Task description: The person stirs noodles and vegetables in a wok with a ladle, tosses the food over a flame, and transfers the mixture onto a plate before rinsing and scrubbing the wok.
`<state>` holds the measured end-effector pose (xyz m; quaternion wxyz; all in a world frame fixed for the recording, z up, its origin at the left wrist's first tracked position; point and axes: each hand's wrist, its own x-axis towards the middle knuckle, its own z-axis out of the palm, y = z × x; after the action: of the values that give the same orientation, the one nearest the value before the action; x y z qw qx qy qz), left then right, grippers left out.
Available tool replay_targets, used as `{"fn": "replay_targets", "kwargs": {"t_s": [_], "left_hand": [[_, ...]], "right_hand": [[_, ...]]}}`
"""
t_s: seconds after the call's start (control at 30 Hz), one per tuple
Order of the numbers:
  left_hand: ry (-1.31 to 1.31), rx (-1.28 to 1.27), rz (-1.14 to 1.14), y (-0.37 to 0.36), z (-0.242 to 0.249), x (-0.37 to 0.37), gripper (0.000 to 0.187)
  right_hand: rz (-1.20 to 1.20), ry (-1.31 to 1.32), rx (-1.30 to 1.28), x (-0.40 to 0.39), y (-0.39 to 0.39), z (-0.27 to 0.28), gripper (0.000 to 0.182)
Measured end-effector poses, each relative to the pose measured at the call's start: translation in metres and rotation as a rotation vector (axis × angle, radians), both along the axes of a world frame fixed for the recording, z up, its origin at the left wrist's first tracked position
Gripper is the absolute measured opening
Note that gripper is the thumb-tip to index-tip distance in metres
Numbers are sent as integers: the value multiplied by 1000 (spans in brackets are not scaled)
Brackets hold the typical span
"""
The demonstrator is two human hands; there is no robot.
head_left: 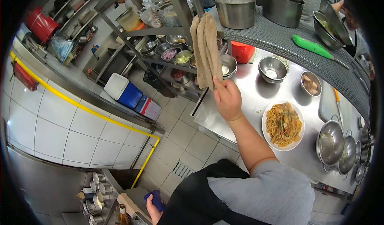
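My right hand [228, 98] reaches up and pinches the lower edge of a folded tan towel [207, 51]. The towel hangs at the metal rack post, beside the steel counter [256, 93]. Low at the bottom edge, my left hand [153, 210] is closed on a bunched purple cloth [156, 201]; part of this hand is hidden by my black apron [192, 193]. To the right of my right arm, a white plate [265, 134] of noodles [284, 125] sits on the counter.
Metal bowls [273, 69], a bowl of meat pieces [311, 84] and strainers [330, 142] stand on the counter. A green-handled knife [312, 47] lies on the upper shelf, near steel pots [235, 10]. A yellow pipe [86, 105] runs along the tiled wall. Another person's hand [338, 6] shows at upper right.
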<state>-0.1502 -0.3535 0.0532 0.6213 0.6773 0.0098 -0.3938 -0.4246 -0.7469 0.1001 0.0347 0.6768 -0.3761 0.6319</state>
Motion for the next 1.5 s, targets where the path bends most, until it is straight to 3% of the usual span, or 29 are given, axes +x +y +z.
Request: {"fn": "replay_targets", "kwargs": {"t_s": [0.2,0.27,0.3,0.37,0.4,0.47,0.53,0.57,0.73,0.83,0.9,1.0,1.07,1.13,1.2,1.3,1.33,1.4,1.5], "left_hand": [[7,-56,15,0,-5,-3,37],[15,-56,68,-5,3,-10,35],[23,-49,117,-7,4,-13,34],[60,-60,44,-1,-3,-5,34],[92,-65,-35,3,-7,-1,35],[79,-59,-39,4,-15,3,36],[62,-50,-39,-1,-13,2,37],[76,-52,-27,-5,-5,-3,38],[88,-78,-18,4,-16,3,39],[69,-86,13,5,-17,1,39],[80,-20,101,7,-14,1,33],[52,-102,83,-7,-2,-10,26],[91,-129,40,22,-59,44,24],[123,-175,21,24,-84,71,21],[67,-232,-50,19,-85,82,21],[-14,-178,-187,0,-70,90,24],[-12,-171,-203,-15,-43,74,24],[63,74,-238,-42,19,30,29],[10,128,-284,-44,15,37,33]], "right_hand": [[30,56,-8,1,-7,-1,34],[10,-281,81,8,-18,1,43],[16,-278,72,10,-29,5,43],[-44,-518,196,17,-52,20,46],[-43,-515,190,23,-63,19,46],[-90,-214,468,43,-82,19,41],[111,-178,552,61,-88,34,37],[50,-114,392,76,-92,40,32],[99,-236,311,126,-141,97,23],[105,-282,419,137,-186,121,24],[183,-160,603,139,-213,109,26],[207,-254,760,151,-219,64,28],[111,-541,878,160,-202,39,30],[112,-562,812,150,-170,28,36],[91,-467,842,148,-153,5,55],[-54,-370,505,139,-98,-11,76],[-60,-336,351,127,-76,-1,82],[-133,-229,316,113,-56,8,82],[-115,80,211,111,-78,5,75]]}}
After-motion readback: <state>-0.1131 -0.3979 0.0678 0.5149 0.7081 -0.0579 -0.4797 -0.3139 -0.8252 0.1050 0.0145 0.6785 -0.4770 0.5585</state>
